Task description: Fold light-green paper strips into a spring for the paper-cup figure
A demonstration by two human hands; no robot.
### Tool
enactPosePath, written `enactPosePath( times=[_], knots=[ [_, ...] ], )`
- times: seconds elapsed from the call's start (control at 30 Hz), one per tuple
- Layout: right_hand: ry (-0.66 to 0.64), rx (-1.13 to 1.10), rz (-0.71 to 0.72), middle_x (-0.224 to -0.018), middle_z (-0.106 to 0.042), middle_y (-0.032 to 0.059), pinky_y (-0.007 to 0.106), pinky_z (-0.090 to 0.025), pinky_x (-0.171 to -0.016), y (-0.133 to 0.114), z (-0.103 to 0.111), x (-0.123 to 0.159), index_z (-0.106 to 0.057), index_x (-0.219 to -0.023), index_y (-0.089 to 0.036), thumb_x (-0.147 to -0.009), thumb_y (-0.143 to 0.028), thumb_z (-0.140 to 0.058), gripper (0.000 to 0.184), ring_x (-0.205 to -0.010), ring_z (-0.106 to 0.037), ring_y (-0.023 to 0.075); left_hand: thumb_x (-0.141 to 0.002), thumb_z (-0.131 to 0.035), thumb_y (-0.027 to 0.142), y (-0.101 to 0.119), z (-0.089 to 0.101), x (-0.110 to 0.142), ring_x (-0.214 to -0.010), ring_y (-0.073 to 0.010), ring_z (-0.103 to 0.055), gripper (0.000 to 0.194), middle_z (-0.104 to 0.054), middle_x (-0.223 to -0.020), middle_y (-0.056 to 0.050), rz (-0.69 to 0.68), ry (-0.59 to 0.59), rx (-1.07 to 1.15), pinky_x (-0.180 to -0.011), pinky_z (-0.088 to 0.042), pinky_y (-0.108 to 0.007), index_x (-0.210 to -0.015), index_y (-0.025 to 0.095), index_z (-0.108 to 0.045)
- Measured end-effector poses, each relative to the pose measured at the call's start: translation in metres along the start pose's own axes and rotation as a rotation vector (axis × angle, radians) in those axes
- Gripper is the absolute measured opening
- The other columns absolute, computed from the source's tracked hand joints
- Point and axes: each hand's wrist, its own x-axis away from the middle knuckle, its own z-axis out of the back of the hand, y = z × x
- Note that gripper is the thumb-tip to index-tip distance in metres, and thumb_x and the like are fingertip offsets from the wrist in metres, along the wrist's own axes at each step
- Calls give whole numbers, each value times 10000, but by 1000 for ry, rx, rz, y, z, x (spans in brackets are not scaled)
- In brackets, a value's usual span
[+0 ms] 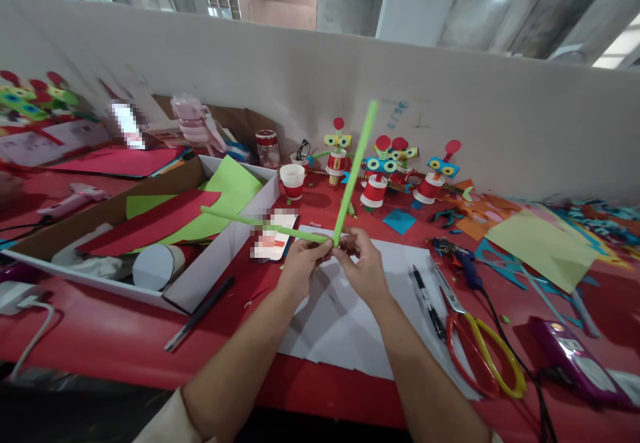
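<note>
Two long, narrow light-green paper strips meet at my fingertips, forming a corner. One green strip [356,173] stands up and leans slightly right; the other green strip [240,218] reaches out to the left over a phone [276,236]. My left hand [304,268] pinches the corner from the left, thumb on top. My right hand [361,263] pinches the same corner from the right. Both hands are just above white paper sheets [345,320] on the red table. The exact fold or joint is partly hidden by my fingers.
A white box [173,296] with coloured paper stands left. Several paper-cup robot figures [375,190] line the back wall. To the right lie a pen [429,304], scissors [475,343], a glue gun [463,263] with its cable and a purple device [575,363].
</note>
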Motion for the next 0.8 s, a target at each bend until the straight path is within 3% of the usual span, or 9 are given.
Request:
enactPosePath(
  times=[0.23,0.37,0.5,0.8],
  knots=[
    [-37,249,87,-823,-650,31,275,-453,-646,-3,-6,6,-554,-925,-211,-899,-309,-509,112,-703,-589,166,-516,-853,245,1,0,0,-643,-90,-552,236,-655,-683,5,63,42,92,-615,-409,-215,-682,164,-706],
    [-18,380,92,-718,-599,20,281,-397,-634,-2,-5,7,-528,-800,-218,-935,-297,-409,197,-666,-550,178,-521,-847,234,0,-3,2,-575,-70,-525,218,-614,-611,24,64,49,99,-575,-394,-205,-632,156,-676],
    [-37,452,68,-712,-580,26,288,-365,-626,-1,-5,7,-493,-801,-224,-939,-279,-347,209,-661,-530,191,-537,-847,253,0,-5,4,-585,-80,-556,225,-637,-626,6,63,34,97,-590,-425,-210,-661,145,-693],
    [-58,300,-28,-624,-469,-34,260,-326,-582,-8,-4,6,-424,-720,-235,-922,-316,-379,223,-584,-456,154,-533,-855,188,7,-3,0,-575,-91,-603,209,-669,-615,-34,72,47,70,-614,-511,-211,-674,100,-727]
  ],
)
